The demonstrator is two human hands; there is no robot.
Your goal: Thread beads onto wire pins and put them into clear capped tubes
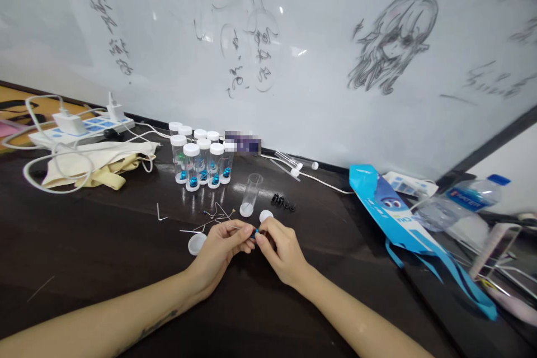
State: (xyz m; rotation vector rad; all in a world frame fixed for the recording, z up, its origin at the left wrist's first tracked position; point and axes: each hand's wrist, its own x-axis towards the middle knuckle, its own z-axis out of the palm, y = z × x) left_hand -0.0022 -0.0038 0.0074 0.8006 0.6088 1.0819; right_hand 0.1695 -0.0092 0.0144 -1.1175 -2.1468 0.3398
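My left hand (229, 245) and my right hand (283, 246) meet above the table, both closed in a pinch. Between their fingertips shows a small shiny blue piece (257, 232), mostly hidden by the fingers. A thin metal wire or rod (230, 226) sticks out to the left above my left hand. Just beyond the hands an open clear tube (252, 190) stands on a white base. One white cap (265, 216) lies behind my right hand, and another white cap (197, 244) lies upturned beside my left wrist.
Several capped clear tubes (192, 168) holding blue pieces stand at the back. Thin wires (218, 212) and a hex key (160, 213) lie at left, black small parts (283, 201) at right. Around them are a power strip (84, 130), a cloth bag (100, 162), a blue bag (386, 201) and a bottle (470, 196).
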